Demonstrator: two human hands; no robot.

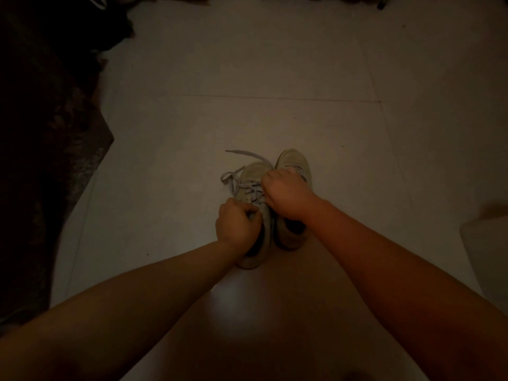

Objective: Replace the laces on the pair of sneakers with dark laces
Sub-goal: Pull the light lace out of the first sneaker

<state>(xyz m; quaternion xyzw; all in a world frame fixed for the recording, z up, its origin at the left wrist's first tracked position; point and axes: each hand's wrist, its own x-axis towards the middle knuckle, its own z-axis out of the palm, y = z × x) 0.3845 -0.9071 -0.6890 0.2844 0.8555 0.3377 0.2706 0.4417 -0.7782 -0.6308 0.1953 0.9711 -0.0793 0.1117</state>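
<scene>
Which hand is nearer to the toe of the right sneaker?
The right hand is nearer, just short of the toe of the right sneaker. The left hand grips the left sneaker farther back.

We see open pale floor (275, 78) ahead of and to both sides of the two sneakers (275, 204) standing side by side, touching, while a dark rug (41, 133) hems in the left edge and a loose pale lace (242, 160) trails across the floor left of the toes.

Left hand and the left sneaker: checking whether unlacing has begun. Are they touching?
Touching. The head view shows the left hand with fingers curled onto the left sneaker at its collar.
</scene>
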